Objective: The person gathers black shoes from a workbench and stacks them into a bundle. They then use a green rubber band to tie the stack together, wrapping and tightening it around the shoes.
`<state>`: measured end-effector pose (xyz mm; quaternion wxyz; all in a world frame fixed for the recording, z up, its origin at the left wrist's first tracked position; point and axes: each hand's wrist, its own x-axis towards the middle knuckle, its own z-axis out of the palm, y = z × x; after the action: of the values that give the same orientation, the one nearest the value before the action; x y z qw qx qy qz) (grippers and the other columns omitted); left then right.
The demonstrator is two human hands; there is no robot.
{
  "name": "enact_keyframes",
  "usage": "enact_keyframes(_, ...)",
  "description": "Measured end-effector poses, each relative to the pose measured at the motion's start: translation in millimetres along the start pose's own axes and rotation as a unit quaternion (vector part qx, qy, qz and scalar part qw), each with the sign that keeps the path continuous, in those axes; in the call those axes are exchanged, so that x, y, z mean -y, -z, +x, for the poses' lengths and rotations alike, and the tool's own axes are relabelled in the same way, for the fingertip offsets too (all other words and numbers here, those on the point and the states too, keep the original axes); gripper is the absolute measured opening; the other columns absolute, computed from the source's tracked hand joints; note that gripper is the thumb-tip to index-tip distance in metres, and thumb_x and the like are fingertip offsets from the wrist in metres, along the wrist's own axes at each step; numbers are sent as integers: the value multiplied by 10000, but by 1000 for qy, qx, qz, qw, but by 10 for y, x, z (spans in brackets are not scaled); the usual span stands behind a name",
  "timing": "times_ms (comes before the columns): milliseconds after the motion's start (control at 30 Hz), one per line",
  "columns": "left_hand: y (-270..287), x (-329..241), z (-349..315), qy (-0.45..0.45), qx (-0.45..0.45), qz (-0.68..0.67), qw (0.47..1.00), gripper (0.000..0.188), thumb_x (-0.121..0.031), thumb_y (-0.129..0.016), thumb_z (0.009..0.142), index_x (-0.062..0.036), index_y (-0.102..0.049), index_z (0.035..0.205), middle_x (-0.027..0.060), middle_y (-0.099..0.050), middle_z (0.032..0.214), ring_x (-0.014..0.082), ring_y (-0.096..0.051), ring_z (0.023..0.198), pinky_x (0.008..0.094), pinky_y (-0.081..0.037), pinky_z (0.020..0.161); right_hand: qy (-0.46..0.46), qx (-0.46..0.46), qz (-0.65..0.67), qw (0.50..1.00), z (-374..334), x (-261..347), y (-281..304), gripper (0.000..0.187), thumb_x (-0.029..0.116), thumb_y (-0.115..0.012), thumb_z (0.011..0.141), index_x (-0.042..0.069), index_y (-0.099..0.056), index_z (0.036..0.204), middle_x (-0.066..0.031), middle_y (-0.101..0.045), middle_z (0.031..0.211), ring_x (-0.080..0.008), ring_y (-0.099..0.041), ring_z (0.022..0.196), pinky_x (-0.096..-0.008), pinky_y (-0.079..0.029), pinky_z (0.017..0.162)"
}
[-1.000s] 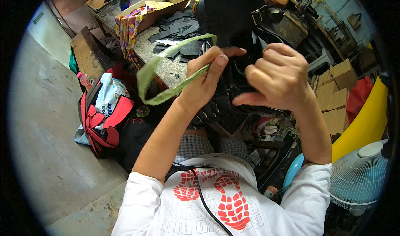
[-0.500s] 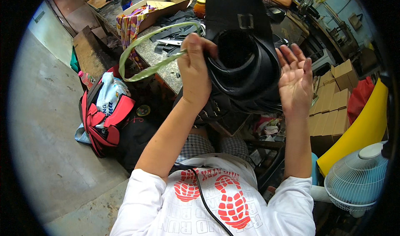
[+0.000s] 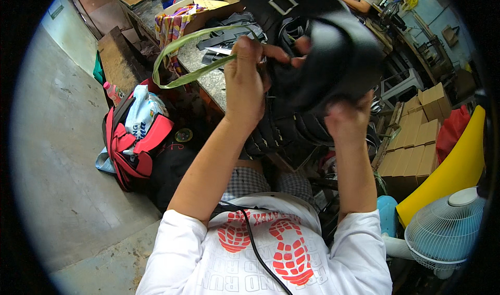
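A bundle of black leather straps (image 3: 344, 60), looking like sandal uppers, is held up in front of me, blurred by motion. A square metal buckle (image 3: 283, 2) shows on its upper part. My left hand (image 3: 245, 86) is closed at the bundle's left side, gripping a looped green plastic strip (image 3: 195, 77) that trails out to the left. My right hand (image 3: 350, 119) is at the lower right of the bundle, mostly hidden behind a wide black band. Fingertips show in the gap between the straps, probably the right hand's. More black straps (image 3: 297, 128) hang or lie below, above my lap.
A worktable (image 3: 211, 89) on the left bears black scraps, a metal blade (image 3: 219, 50) and an open carton (image 3: 195, 13). A red and black bag (image 3: 138, 144) stands on the floor. Stacked cardboard boxes (image 3: 411, 144), a yellow sheet (image 3: 442, 164) and a fan (image 3: 448, 227) are at right. Another person sits far off.
My right hand, open beside the bundle before, has moved in behind it and closed around it. The bundle has turned and its buckle has shifted left and up. The left hand keeps hold.
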<state>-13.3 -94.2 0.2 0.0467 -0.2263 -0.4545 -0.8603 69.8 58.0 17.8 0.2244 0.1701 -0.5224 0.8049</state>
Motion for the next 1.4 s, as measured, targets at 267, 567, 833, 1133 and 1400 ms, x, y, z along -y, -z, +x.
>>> enact_keyframes(267,143,-138,51,82,86,-41,992,490,-506,-381,1073,-108,-609,900,67,-662,755,33,-412,512,184,-302,462,283,-27,-342,896,216,880,65,630,107,-791,790,44,-553,1371,-165,-627,1317,-308,-635,1182,-426,-532,1017)
enact_keyframes(567,74,-257,17,-90,28,427,899,404,-349,-490,1067,11,-657,989,178,-678,816,302,-649,723,379,-497,684,81,-8,-488,869,217,74,63,655,245,-921,702,34,-606,1237,-97,-735,1050,-217,-718,935,-321,-551,864)
enact_keyframes(833,48,-293,-49,-61,65,341,936,378,-325,-506,1062,5,-644,941,169,-621,714,280,-595,619,381,-459,611,32,236,-384,892,340,109,188,838,242,-934,648,50,-514,1348,-97,-689,1132,-225,-670,1061,-373,-517,954)
enact_keyframes(1133,86,-255,1,-6,90,224,970,369,-335,-539,1054,6,-667,997,50,-675,806,115,-557,688,271,-459,642,87,189,-425,881,705,489,285,841,276,-927,653,60,-528,1361,-102,-678,1189,-239,-662,1088,-394,-503,997)
enact_keyframes(1400,48,-306,28,45,53,152,986,409,-391,-589,1027,11,-666,1041,-24,-576,768,51,-501,710,214,-413,632,-154,243,-388,876,881,373,128,892,243,-894,655,54,-494,1430,-151,-672,1216,-267,-659,1116,-395,-508,1007)
